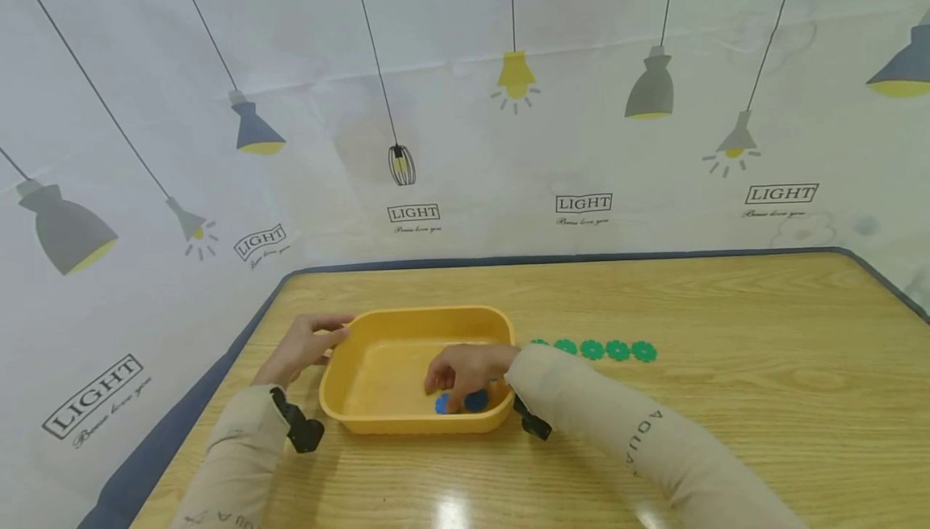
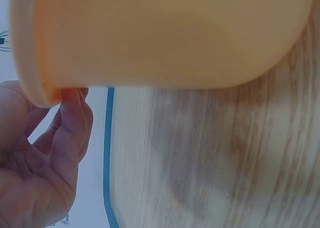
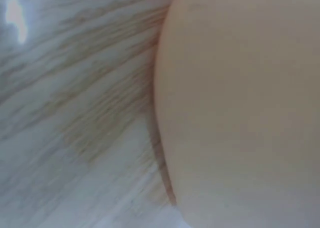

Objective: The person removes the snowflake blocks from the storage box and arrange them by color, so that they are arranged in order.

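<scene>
A yellow plastic basin [image 1: 417, 426] stands on the wooden table. My left hand [image 1: 308, 343] grips its left rim, with the thumb and fingers on either side of the lip in the left wrist view. Down inside the basin, my right hand [image 1: 465, 369] has bent fingers at a bright blue flower-shaped piece [image 1: 441, 405]. A fingertip covers part of that piece, so whether it is pinched is unclear. Beside it on the basin floor lies a darker blue piece [image 1: 475, 400]. The right wrist view shows only the basin's outer wall [image 3: 240, 107] and the table.
Several green flower-shaped pieces [image 1: 592, 350] form a row on the table [image 1: 726, 416] just right of the basin, the leftmost partly hidden by the right sleeve. A wall covering with printed lamps [image 1: 516, 77] rises behind the table's dark blue edge [image 1: 567, 258].
</scene>
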The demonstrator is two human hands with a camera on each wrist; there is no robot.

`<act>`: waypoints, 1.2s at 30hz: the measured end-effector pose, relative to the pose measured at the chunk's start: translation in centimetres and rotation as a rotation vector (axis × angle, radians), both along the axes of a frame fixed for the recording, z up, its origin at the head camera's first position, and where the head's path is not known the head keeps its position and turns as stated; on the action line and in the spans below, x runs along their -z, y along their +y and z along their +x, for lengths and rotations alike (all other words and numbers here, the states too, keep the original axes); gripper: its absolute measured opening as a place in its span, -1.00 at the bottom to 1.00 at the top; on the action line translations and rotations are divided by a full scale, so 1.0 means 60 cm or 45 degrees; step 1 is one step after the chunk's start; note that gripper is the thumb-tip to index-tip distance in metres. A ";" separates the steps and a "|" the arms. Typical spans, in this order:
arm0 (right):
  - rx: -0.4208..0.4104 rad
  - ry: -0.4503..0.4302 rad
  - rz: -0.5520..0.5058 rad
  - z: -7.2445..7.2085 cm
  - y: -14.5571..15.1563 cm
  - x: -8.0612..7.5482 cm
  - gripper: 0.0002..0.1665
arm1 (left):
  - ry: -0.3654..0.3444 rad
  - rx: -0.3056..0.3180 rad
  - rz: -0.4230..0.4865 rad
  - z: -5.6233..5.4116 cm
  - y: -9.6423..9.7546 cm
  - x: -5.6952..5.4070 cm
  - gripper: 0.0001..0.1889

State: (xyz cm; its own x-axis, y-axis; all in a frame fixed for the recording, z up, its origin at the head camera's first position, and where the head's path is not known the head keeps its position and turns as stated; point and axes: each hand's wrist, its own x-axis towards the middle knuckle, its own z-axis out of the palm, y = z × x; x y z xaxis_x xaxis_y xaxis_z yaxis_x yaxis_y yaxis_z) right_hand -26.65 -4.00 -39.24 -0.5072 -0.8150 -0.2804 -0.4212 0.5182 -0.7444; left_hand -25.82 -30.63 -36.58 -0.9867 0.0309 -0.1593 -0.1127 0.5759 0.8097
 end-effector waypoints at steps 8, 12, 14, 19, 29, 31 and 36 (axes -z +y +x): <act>-0.069 0.033 -0.025 -0.002 -0.001 0.008 -0.73 | -0.001 -0.003 -0.014 -0.001 -0.001 0.003 -0.59; -0.070 0.058 -0.023 -0.002 -0.003 0.007 -0.76 | -0.016 -0.007 -0.014 -0.001 -0.001 0.002 -0.58; -0.068 0.086 -0.021 -0.002 -0.004 0.007 -0.77 | -0.020 -0.007 -0.009 0.000 0.000 0.002 -0.58; -0.046 0.129 -0.054 -0.003 -0.006 0.011 -0.78 | -0.020 -0.008 -0.008 -0.001 0.000 0.002 -0.58; 0.106 0.037 -0.253 -0.006 -0.004 0.012 -0.89 | -0.008 0.004 -0.001 0.000 0.000 0.002 -0.59; 0.121 0.041 -0.265 -0.006 -0.004 0.010 -0.91 | -0.005 0.003 0.001 0.000 0.001 0.002 -0.59; 0.125 0.048 -0.280 -0.008 -0.001 0.008 -0.91 | 0.003 -0.002 0.003 -0.002 0.002 0.003 -0.59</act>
